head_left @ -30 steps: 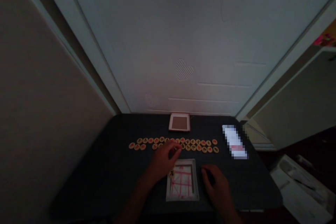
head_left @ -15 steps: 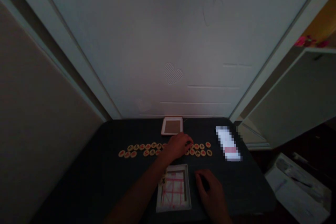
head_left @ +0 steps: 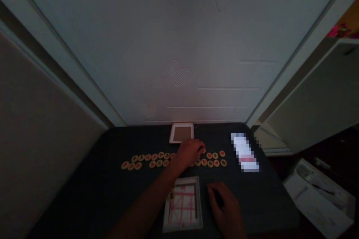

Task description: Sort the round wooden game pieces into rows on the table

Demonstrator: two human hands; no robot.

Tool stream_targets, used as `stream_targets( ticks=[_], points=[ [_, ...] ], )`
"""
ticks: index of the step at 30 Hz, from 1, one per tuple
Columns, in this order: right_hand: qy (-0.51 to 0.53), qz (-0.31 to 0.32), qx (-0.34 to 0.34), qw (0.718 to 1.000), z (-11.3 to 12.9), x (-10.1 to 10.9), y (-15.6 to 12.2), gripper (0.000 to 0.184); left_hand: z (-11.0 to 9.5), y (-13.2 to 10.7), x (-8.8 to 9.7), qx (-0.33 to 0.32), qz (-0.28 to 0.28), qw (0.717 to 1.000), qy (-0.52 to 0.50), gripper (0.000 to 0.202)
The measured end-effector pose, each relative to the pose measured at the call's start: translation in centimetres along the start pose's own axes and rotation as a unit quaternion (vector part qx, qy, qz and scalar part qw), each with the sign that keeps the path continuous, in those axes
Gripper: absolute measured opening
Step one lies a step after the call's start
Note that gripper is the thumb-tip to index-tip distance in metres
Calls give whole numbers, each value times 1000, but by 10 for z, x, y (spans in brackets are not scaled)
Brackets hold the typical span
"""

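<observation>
Round wooden Chinese chess pieces [head_left: 154,157], marked in red or black, lie in two long rows across the dark table. Over the right part of these rows reaches my left hand [head_left: 189,154], its fingers pinched on one Chinese chess piece [head_left: 203,150] that shows at the fingertips. My left forearm covers part of the rows and the left edge of an open shallow box [head_left: 200,209]. Inside the box are a folded sheet with pink lines [head_left: 182,205] and a chess piece [head_left: 170,195]. My right hand [head_left: 224,205] rests curled beside the box, its fingertips hidden.
A shallow box lid [head_left: 182,133] lies at the back of the table [head_left: 112,186], against a white panel [head_left: 179,44]. On the right lies a pixelated bright rectangle [head_left: 245,153]. A white box [head_left: 319,198] stands lower, past the table's right edge.
My left hand has stayed over the rows, and a piece now shows at its fingertips. My right hand keeps its place. The whole view has shifted slightly.
</observation>
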State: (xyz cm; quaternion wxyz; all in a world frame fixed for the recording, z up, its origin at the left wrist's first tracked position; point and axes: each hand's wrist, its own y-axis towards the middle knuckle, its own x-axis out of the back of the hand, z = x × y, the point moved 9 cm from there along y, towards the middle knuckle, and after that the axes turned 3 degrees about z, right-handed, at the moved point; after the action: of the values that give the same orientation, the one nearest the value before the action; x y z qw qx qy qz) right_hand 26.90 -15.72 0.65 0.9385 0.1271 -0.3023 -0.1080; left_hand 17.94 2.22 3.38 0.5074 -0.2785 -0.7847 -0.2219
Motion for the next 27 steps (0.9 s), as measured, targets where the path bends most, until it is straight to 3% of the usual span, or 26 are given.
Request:
stream_targets(
  ticks=[12, 20, 27],
  points=[
    [-3, -11, 3, 1000, 4, 3, 3, 19, 2, 2, -3, 18, -1, 1000, 9, 19],
    [-3, -9, -10, 1000, 3, 2, 2, 22, -1, 7, -9, -9, -4, 999, -30, 29],
    [-3, -16, 1, 1000, 7, 4, 3, 22, -2, 14, -11, -30, 5, 997, -72, 25]
  ],
)
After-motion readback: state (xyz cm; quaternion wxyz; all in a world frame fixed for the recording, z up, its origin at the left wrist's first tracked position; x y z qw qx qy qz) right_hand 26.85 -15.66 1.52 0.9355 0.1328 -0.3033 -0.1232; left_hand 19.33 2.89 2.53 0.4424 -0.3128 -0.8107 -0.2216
